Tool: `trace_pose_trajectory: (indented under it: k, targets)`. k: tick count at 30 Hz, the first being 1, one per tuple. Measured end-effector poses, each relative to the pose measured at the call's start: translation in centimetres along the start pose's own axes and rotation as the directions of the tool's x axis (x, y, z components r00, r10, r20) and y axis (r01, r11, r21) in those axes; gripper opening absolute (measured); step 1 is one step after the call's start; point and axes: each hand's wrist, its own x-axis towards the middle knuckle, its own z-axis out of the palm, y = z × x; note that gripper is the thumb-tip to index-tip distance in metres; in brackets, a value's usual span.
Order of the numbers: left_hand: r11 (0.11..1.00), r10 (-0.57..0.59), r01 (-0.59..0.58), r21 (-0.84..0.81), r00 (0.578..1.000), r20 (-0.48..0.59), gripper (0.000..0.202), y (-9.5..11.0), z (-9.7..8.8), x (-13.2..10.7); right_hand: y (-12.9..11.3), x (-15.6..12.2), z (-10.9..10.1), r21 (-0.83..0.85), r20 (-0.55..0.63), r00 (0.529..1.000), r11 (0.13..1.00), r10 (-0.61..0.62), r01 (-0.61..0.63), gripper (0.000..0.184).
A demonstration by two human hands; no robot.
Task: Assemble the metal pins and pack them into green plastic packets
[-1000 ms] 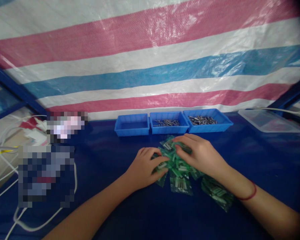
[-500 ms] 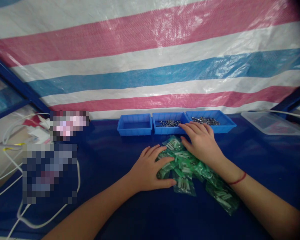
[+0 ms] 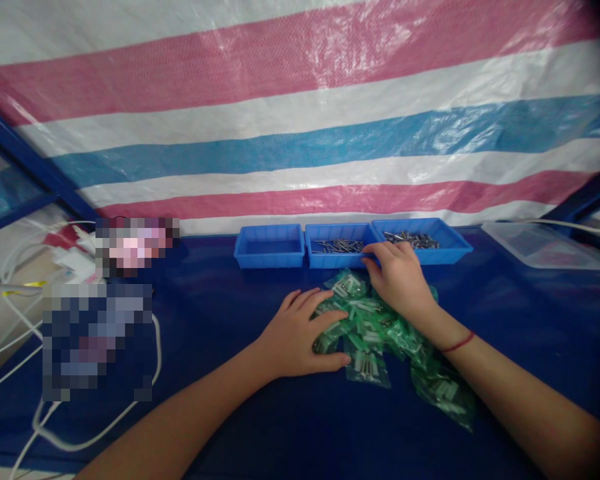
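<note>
My left hand (image 3: 293, 340) rests with spread fingers against the left side of a pile of small green-tinted clear plastic bags (image 3: 363, 323). White pieces and thin metal screws show inside the bags. My right hand (image 3: 403, 277) is over the pile's far right side, palm down. Its fingers are bent and the thumb is a little apart from the index finger; no held thing shows. Those fingertips are at the front wall of the middle blue bin (image 3: 330, 260), which contains loose screws (image 3: 343, 247). Part of the pile is hidden under my right hand.
Left of the middle bin stands a blue bin (image 3: 270, 260) with nothing visible inside. The right blue bin (image 3: 447, 252) contains metal fasteners (image 3: 413, 239). A clear plastic lid (image 3: 540, 247) lies at the right. White cables (image 3: 95, 443) and blurred-out items occupy the left. Striped sheeting (image 3: 290, 160) hangs behind.
The fingers of my right hand have curled in more, and that hand has shifted slightly left. My left hand is almost unmoved against the pile.
</note>
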Motion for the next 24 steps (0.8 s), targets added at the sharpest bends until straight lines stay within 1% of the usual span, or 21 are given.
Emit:
trace_pose_trajectory:
  k: [3,6,7,8,9,10,11,12,13,14,15,16,17,20,21,22,24]
  targets:
    - [1.000,0.001,-0.001,-0.006,1.000,0.015,0.063,0.0,-0.2,0.0,0.1,0.2,-0.1,0.112,-0.035,0.999,0.993,0.024,-0.020,0.015]
    - [1.000,0.004,-0.004,-0.029,1.000,0.003,0.067,0.2,-0.4,-0.1,-0.1,0.2,-1.3,0.165,-0.073,0.996,0.985,0.051,-0.038,0.016]
    - [0.999,0.009,-0.010,-0.045,1.000,-0.025,0.071,0.2,-0.5,-0.2,-0.2,0.1,-2.0,0.177,-0.090,0.994,0.983,0.057,-0.040,0.016]
    - [0.998,0.013,-0.018,-0.068,0.997,-0.076,0.075,0.2,-0.5,-0.2,-0.4,0.1,-2.7,0.188,-0.101,0.993,0.981,0.062,-0.042,0.015]
    - [0.995,0.012,-0.027,-0.097,0.988,-0.155,0.080,0.1,-0.5,-0.3,-0.5,0.0,-3.6,0.202,-0.113,0.991,0.978,0.069,-0.045,0.015]
    - [0.991,0.000,-0.034,-0.128,0.967,-0.253,0.084,0.0,-0.4,-0.3,-0.6,-0.2,-4.4,0.221,-0.115,0.991,0.974,0.074,-0.047,0.014]
    - [0.987,-0.025,-0.035,-0.159,0.932,-0.361,0.087,-0.2,-0.3,-0.3,-0.8,-0.3,-5.3,0.246,-0.109,0.991,0.968,0.081,-0.052,0.013]
    - [0.981,-0.066,-0.029,-0.194,0.884,-0.464,0.089,-0.4,-0.3,-0.2,-0.9,-0.5,-6.1,0.280,-0.106,0.990,0.958,0.089,-0.056,0.013]
    - [0.971,-0.118,-0.017,-0.238,0.831,-0.543,0.091,-0.6,-0.2,-0.2,-1.2,-0.6,-6.8,0.319,-0.096,0.992,0.946,0.087,-0.052,0.012]
    - [0.957,-0.176,-0.005,-0.290,0.786,-0.593,0.093,-0.8,-0.2,-0.1,-1.4,-0.7,-7.3,0.357,-0.084,0.994,0.933,0.069,-0.034,0.010]
    - [0.937,-0.232,0.004,-0.349,0.754,-0.615,0.094,-0.9,-0.3,-0.1,-1.8,-0.9,-7.8,0.391,-0.073,0.997,0.920,0.037,-0.005,0.009]
    - [0.913,-0.279,0.006,-0.409,0.739,-0.613,0.096,-1.0,-0.4,-0.1,-2.1,-1.0,-8.1,0.417,-0.062,0.998,0.908,-0.005,0.030,0.008]
    - [0.886,-0.313,0.000,-0.464,0.739,-0.597,0.099,-0.9,-0.6,-0.1,-2.5,-1.1,-8.4,0.435,-0.051,0.997,0.898,-0.050,0.067,0.007]
    - [0.828,-0.352,0.002,-0.561,0.781,-0.516,0.103,-0.5,-1.3,-0.2,-3.4,-1.4,-8.6,0.455,-0.031,0.987,0.877,-0.155,0.152,0.007]
    - [0.823,-0.360,0.019,-0.568,0.790,-0.495,0.100,-0.3,-1.5,-0.3,-3.6,-1.5,-8.6,0.463,-0.029,0.984,0.870,-0.174,0.167,0.007]
    - [0.824,-0.370,0.037,-0.566,0.791,-0.488,0.094,0.0,-1.7,-0.3,-3.7,-1.6,-8.5,0.475,-0.029,0.982,0.862,-0.184,0.176,0.008]
    - [0.833,-0.390,0.054,-0.551,0.764,-0.514,0.077,0.3,-2.0,-0.2,-3.8,-1.7,-8.2,0.508,-0.039,0.985,0.846,-0.166,0.163,0.011]
